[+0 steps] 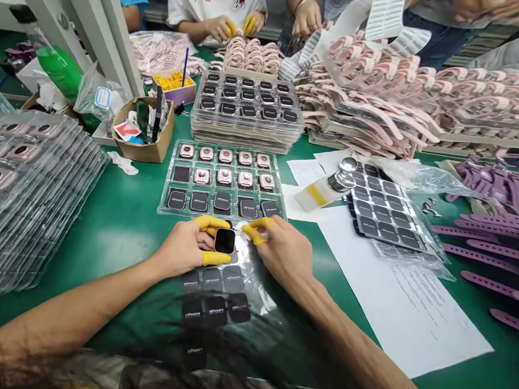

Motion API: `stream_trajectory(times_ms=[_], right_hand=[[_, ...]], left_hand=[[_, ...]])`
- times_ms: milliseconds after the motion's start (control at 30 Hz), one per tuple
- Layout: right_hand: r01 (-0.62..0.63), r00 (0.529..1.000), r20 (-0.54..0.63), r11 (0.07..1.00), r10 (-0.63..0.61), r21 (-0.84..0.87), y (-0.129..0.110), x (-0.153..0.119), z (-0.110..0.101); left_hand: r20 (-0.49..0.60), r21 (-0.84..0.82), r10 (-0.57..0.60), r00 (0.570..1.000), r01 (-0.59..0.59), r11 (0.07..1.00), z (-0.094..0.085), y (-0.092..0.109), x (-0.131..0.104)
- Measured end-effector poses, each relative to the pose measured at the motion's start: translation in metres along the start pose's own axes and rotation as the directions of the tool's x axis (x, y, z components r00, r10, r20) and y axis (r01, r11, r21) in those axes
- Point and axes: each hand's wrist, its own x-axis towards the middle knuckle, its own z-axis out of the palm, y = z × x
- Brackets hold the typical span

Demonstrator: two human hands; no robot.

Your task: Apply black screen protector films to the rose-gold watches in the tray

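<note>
Head view: before the clear tray (170, 179), left hand (182, 245) is pinching 1 watch (225, 240); whether right hand (284, 252) is pinching anything, I can't tell.

Person's left forearm (96, 296) bare, reaching from near left toward middle, wrist almost straight. Left hand (182, 245) curled in grip, yellow-covered thumb (216, 259) on near side, yellow-covered finger (213, 221) on far side. Right forearm (348, 325) bare, slanting in from near right. Right hand (287, 251) pointing left, knuckles up, yellow-covered right thumb (253, 235) and forefinger (263, 222) close together.
</note>
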Motion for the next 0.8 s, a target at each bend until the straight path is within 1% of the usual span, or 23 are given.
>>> stream_trajectory(times_ms=[67,100,167,200,233,333,367,433,500,567,600,633,667,700,733,767,800], right_hand=[[0.084,0.995,-0.054,0.991,-0.079,0.108,-0.007,-0.001,-0.002],[0.152,0.987,-0.08,0.972,-0.14,0.177,-0.011,-0.002,-0.004],[0.295,0.955,-0.102,0.917,-0.278,0.268,-0.021,-0.004,-0.003],[0.337,0.941,-0.107,0.896,-0.32,0.288,-0.027,-0.004,-0.001],[0.348,0.938,-0.114,0.889,-0.329,0.298,-0.032,-0.004,0.002],[0.288,0.956,-0.156,0.894,-0.248,0.343,-0.042,-0.004,0.012],[0.27,0.962,-0.147,0.891,-0.231,0.364,-0.044,-0.003,0.015],[0.24,0.971,-0.085,0.891,-0.225,0.386,-0.044,0.0,0.017],[0.18,0.983,-0.019,0.919,-0.184,0.35,-0.041,0.005,0.015],[0.075,0.997,0.002,0.97,-0.078,0.232,-0.034,0.006,0.007],[0.016,1.0,-0.017,0.99,-0.014,0.141,-0.03,0.002,0.001],[-0.017,0.999,-0.047,0.999,0.019,0.045,-0.028,-0.007,-0.005],[-0.019,0.996,-0.086,1.0,0.019,-0.004,-0.028,-0.021,-0.012],[0.007,0.994,-0.108,1.0,-0.006,0.011,-0.031,-0.039,-0.019],[0.054,0.995,-0.09,0.994,-0.046,0.091,-0.037,-0.059,-0.023],[0.11,0.993,0.014,0.971,-0.115,0.211,-0.044,-0.079,-0.026],[0.163,0.967,0.139,0.935,-0.216,0.315,-0.051,-0.098,-0.027]], left_hand=[[0.001,0.016,0.016,1.0,-0.016,1.0,0.0,-0.003,0.0],[0.008,0.024,0.03,1.0,-0.03,0.999,-0.001,-0.004,0.001],[0.027,0.034,0.062,0.998,-0.063,0.997,-0.001,-0.006,0.001],[0.033,0.031,0.075,0.997,-0.076,0.997,-0.001,-0.007,0.002],[0.028,0.021,0.085,0.996,-0.085,0.996,-0.001,-0.007,0.002],[-0.015,-0.005,0.067,0.998,-0.067,0.998,-0.001,-0.006,0.003],[-0.014,-0.003,0.057,0.998,-0.057,0.998,0.0,-0.006,0.003],[0.006,0.026,0.068,0.998,-0.068,0.997,0.0,-0.006,0.003],[0.014,0.055,0.098,0.995,-0.099,0.994,0.001,-0.006,0.004],[-0.005,0.063,0.109,0.994,-0.108,0.992,0.001,-0.007,0.006],[-0.013,0.058,0.105,0.994,-0.104,0.993,0.001,-0.008,0.008],[-0.017,0.048,0.103,0.995,-0.102,0.994,0.001,-0.009,0.009],[-0.018,0.035,0.106,0.994,-0.105,0.994,0.001,-0.01,0.011],[-0.015,0.024,0.112,0.994,-0.112,0.993,0.001,-0.011,0.012],[-0.009,0.014,0.12,0.993,-0.12,0.993,0.001,-0.012,0.012],[-0.002,0.008,0.127,0.992,-0.127,0.992,0.001,-0.012,0.012],[0.005,0.008,0.131,0.991,-0.131,0.991,0.001,-0.011,0.012]])
